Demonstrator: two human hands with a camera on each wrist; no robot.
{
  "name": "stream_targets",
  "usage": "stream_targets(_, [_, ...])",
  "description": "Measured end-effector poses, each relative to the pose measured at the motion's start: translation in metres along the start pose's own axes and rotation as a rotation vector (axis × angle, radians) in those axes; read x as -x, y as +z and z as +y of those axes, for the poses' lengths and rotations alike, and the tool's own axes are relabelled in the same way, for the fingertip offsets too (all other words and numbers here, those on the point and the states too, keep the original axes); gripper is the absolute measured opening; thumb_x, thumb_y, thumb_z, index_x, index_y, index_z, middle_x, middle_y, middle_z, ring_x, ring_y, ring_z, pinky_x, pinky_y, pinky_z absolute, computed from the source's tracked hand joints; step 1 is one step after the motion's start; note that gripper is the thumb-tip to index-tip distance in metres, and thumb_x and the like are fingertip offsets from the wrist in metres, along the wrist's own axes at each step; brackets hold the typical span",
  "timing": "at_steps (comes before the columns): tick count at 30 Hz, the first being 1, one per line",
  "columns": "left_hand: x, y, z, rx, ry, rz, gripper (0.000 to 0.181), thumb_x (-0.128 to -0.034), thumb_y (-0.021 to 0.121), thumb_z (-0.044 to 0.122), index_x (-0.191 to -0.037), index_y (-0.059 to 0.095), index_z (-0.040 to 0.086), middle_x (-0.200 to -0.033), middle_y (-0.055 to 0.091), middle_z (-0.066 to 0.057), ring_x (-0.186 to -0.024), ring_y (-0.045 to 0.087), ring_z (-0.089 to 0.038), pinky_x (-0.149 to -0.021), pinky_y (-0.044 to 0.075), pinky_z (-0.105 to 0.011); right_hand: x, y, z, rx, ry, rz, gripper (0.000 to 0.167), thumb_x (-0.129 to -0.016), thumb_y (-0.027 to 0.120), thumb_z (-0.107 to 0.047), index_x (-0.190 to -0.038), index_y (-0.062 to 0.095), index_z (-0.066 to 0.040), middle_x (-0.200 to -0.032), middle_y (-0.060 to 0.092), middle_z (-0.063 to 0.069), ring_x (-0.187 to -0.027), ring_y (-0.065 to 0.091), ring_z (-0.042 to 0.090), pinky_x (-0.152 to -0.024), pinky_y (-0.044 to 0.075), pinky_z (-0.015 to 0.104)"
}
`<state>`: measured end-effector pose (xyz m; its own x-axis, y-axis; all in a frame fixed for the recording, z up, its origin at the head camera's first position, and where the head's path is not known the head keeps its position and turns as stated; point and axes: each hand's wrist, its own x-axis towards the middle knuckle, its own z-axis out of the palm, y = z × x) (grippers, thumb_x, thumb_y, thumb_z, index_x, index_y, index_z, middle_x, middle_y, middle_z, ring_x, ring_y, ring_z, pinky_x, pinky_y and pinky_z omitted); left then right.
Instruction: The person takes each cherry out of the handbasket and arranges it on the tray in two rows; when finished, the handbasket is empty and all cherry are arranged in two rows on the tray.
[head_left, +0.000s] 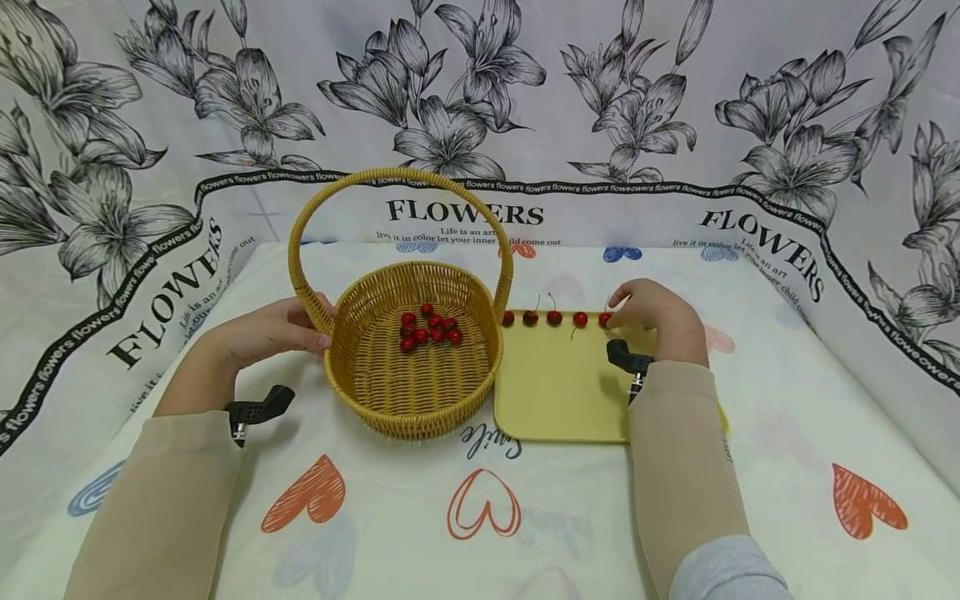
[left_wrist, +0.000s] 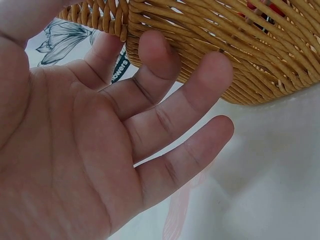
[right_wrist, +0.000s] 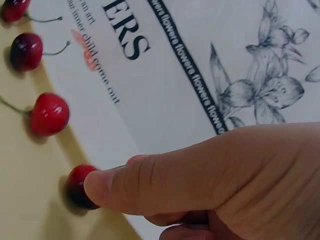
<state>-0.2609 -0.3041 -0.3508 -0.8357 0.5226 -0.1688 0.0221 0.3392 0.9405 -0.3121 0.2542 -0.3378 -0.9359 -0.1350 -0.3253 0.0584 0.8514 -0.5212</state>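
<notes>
A flower-printed backdrop (head_left: 630,158) rises behind a heart-printed tablecloth (head_left: 405,492), which carries a yellow tray (head_left: 558,392) and, close by its left edge, a wicker basket (head_left: 416,423). The left hand (head_left: 273,329) grips the basket at the handle's base, thumb in front; hold it there lightly so the basket does not shift. The right hand (head_left: 663,312) pinches the end cherry (right_wrist: 78,192) at the tray's far edge; whether fruit or stem takes the pressure cannot be told. Use minimal pinch force: the fruit looks smooth and likely to roll. Move vertically at the tray, clear of the neighbouring cherries (head_left: 554,318) lined along that edge, and release only from a settled fruit.
</notes>
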Motion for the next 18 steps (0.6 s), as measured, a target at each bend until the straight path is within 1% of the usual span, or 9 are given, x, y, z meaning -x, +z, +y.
stream_targets(3, [0.001, 0.000, 0.000, 0.004, 0.005, -0.002, 0.026, -0.0932, 0.068, 0.002, -0.115, 0.055, 0.005, -0.107, 0.068, -0.009, -0.100, 0.064, -0.025, -0.091, 0.052, -0.038, 0.006, -0.006, -0.005, -0.021, -0.033, 0.020, 0.042, -0.094, 0.074, -0.023, -0.127, 0.057, -0.003, -0.125, 0.054, 0.019, -0.099, 0.052, 0.038, -0.084, 0.046, 0.048])
stream_targets(8, [0.001, 0.000, 0.000, 0.008, 0.006, -0.001, 0.026, -0.0932, 0.068, 0.001, -0.115, 0.055, 0.004, -0.106, 0.068, -0.009, -0.099, 0.064, -0.025, -0.090, 0.052, -0.037, 0.015, -0.016, -0.015, -0.073, -0.097, 0.058, 0.042, -0.094, 0.073, -0.024, -0.127, 0.057, -0.004, -0.114, 0.055, 0.015, -0.099, 0.050, 0.036, -0.088, 0.046, 0.051])
stream_targets(13, [0.000, 0.000, 0.000, 0.000, -0.002, 0.005, 0.027, -0.0928, 0.069, 0.002, -0.115, 0.055, 0.005, -0.108, 0.068, -0.010, -0.101, 0.063, -0.025, -0.091, 0.051, -0.038, 0.026, -0.023, -0.029, -0.131, -0.167, 0.092, 0.038, -0.094, 0.074, -0.025, -0.124, 0.058, -0.008, -0.099, 0.053, 0.009, -0.094, 0.051, 0.030, -0.085, 0.046, 0.046])
stream_targets(15, [0.000, 0.000, 0.001, 0.000, 0.000, 0.004, 0.027, -0.0927, 0.069, 0.002, -0.115, 0.055, 0.005, -0.108, 0.068, -0.010, -0.101, 0.063, -0.026, -0.092, 0.051, -0.038, 0.030, -0.025, -0.035, -0.152, -0.208, 0.108, 0.038, -0.094, 0.075, -0.026, -0.123, 0.058, -0.009, -0.093, 0.051, 0.006, -0.089, 0.050, 0.027, -0.081, 0.047, 0.042])
stream_targets(18, [0.001, 0.000, 0.002, 0.004, 0.005, 0.003, 0.027, -0.0926, 0.069, 0.001, -0.115, 0.055, 0.005, -0.106, 0.069, -0.009, -0.100, 0.064, -0.025, -0.091, 0.051, -0.038, 0.035, -0.026, -0.043, -0.215, -0.275, 0.120, 0.037, -0.094, 0.076, -0.025, -0.123, 0.058, -0.008, -0.088, 0.049, 0.005, -0.084, 0.048, 0.024, -0.078, 0.046, 0.039])
